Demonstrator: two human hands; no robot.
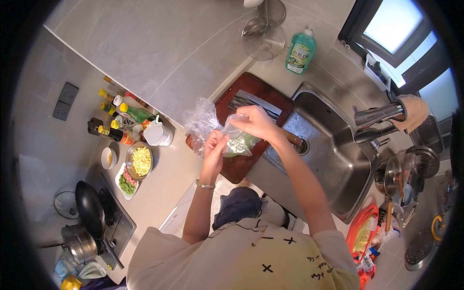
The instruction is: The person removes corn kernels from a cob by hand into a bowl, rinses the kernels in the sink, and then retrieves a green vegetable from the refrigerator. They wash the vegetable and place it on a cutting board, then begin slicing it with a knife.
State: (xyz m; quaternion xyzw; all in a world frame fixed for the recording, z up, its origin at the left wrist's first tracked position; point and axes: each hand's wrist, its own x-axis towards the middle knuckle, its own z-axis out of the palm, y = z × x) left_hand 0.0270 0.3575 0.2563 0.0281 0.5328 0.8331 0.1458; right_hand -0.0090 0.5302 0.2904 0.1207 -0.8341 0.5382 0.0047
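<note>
Both hands grip a clear plastic bag [237, 139] above a reddish-brown cutting board [237, 168]. My left hand [214, 145] pinches the bag's left side, and my right hand [253, 121] holds its gathered upper part. Pale green and white food, perhaps a vegetable, shows through the film. A crumpled clear plastic bag or wrap [203, 125] lies left of my hands; whether it joins the held one I cannot tell. Behind my right hand a kitchen knife or cleaver [253, 101] rests on the board, its wooden handle [291, 137] reaching over the sink edge.
A steel sink [326, 159] adjoins the board on the right. Left are a bowl of yellow corn kernels [141, 161], a plate of diced green and pink food [127, 183], sauce bottles [136, 113], and a black wok [90, 210] by the stove. A green soap bottle [301, 52] stands behind the sink.
</note>
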